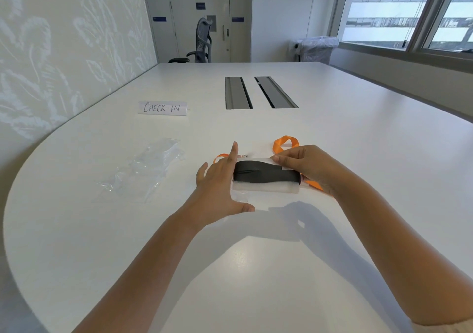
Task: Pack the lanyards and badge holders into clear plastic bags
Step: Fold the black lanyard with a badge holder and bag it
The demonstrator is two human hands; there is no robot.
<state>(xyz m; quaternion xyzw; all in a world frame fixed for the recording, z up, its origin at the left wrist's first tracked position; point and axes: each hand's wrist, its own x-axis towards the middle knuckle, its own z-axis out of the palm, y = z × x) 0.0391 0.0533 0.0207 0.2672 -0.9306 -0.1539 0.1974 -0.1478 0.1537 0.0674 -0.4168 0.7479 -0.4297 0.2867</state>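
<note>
A folded black lanyard (265, 172) lies on top of a clear badge holder (266, 187) in the middle of the white table (256, 256). My left hand (220, 187) is spread flat against the left end of that stack, fingers apart. My right hand (304, 166) pinches the right end of the black lanyard between thumb and fingers. An orange lanyard (285, 143) loops out behind my right hand, and its ends show at the stack's left and right. A small metal clip (244, 156) lies just behind the stack. Crumpled clear plastic bags (146, 169) lie to the left.
A white paper sign reading CHECK-IN (162, 108) stands at the back left. Two grey cable hatches (258, 92) are set into the table farther back. An office chair (199, 43) and a lined bin (316, 48) stand beyond the table's far edge.
</note>
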